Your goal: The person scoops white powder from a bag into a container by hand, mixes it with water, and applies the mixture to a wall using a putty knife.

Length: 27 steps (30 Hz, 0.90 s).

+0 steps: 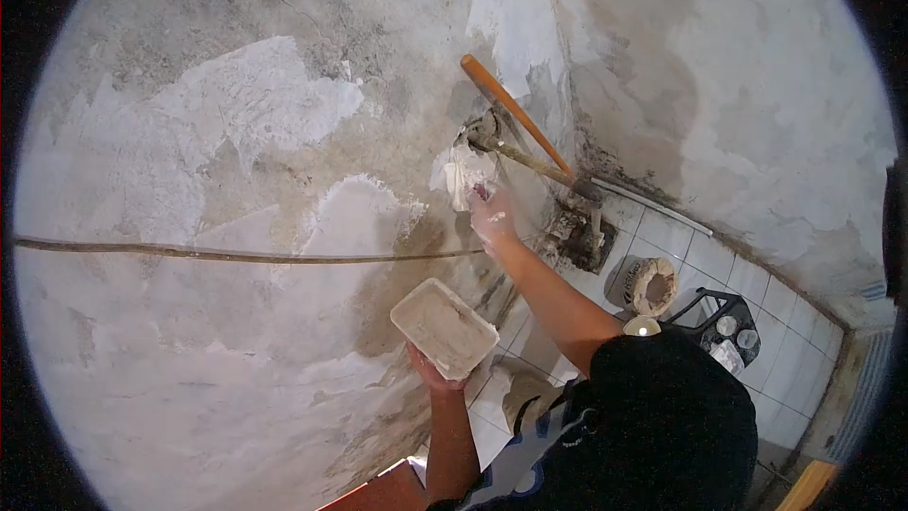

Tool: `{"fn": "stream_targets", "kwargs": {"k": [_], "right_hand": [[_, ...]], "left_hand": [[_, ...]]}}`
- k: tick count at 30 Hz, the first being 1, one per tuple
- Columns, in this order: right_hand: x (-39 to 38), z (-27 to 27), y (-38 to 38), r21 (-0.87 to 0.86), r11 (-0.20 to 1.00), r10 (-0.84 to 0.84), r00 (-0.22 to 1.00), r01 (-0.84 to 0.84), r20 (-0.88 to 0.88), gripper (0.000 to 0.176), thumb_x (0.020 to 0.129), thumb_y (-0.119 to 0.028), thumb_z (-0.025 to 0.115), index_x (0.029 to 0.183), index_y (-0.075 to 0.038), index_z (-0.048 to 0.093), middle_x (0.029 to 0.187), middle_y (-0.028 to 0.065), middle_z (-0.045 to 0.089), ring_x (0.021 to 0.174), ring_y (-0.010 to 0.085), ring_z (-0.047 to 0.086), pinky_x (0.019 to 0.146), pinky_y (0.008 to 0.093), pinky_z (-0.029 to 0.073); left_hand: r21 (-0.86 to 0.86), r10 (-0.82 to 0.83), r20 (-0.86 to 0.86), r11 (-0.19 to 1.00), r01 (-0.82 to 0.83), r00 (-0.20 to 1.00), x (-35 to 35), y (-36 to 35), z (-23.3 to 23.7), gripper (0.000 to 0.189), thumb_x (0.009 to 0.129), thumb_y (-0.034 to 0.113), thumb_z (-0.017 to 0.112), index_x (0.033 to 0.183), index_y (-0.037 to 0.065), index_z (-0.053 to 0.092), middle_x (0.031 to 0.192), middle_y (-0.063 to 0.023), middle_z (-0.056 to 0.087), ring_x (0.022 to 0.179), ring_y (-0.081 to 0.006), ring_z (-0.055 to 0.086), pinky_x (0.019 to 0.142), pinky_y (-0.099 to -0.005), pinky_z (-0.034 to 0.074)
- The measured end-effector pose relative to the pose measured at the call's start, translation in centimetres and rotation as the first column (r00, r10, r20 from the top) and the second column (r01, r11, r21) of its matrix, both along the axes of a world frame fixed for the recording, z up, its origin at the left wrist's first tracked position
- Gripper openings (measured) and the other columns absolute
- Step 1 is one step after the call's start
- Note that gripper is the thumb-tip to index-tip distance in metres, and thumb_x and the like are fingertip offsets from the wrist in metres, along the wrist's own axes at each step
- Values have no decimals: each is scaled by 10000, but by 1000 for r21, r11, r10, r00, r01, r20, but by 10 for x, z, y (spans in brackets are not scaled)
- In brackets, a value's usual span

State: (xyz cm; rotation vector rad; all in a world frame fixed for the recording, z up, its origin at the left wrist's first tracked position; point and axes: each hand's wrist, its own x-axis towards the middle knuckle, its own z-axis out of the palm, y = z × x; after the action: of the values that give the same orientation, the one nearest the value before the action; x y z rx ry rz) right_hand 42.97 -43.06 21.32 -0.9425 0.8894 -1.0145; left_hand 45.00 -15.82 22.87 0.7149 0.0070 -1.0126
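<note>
Nearest to me, my left hand (427, 369) is closed under the near edge of a shallow rectangular tub (445, 326) of grey-white filler. It holds the tub tilted, with the open face up and one corner aimed at the wall (189, 341).

Farther out, my right hand (492, 213) is stretched well above the tub at the end of a straight arm, its fingers caked white. They sit against the lower edge of the wet white patch (459, 175). I cannot tell whether they are curled around a lump of filler or just pressing flat.

The patch lies just up and left of those fingertips, so the right hand is by far the nearer one. The tub hangs down and to the left, well apart.

Just beyond the patch, a dark pipe (530, 163) comes out of a ragged hole. Beyond that, an orange handle (515, 114) leans with its long axis running up-left to down-right.
</note>
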Motion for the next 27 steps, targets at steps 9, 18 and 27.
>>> {"fn": "stream_targets", "kwargs": {"k": [9,18,27], "right_hand": [[19,8,-27,-21,883,-468,884,468,14,213,894,-96,556,1020,69,605,706,203,622,640,265,593,607,380,441],[60,46,27,-598,773,-436,862,212,-260,266,843,-17,505,1074,54,617,960,259,645,947,388,625,775,411,481],[-18,17,6,-408,910,-151,972,66,-180,215,891,-112,536,994,50,635,779,273,617,702,367,618,666,404,461]], "left_hand": [[28,8,33,1000,-9,999,-5,-7,24,582,946,550,408,1355,142,483,1294,-83,578,1144,-322,575,949,-525,482],[30,32,350,998,-46,936,-9,-1,30,592,943,531,384,1369,128,464,1293,-100,572,1130,-327,582,953,-524,478],[-84,-124,14,989,124,992,-19,-31,31,672,932,597,417,1414,131,402,1351,-120,516,1175,-365,540,957,-576,462]]}}
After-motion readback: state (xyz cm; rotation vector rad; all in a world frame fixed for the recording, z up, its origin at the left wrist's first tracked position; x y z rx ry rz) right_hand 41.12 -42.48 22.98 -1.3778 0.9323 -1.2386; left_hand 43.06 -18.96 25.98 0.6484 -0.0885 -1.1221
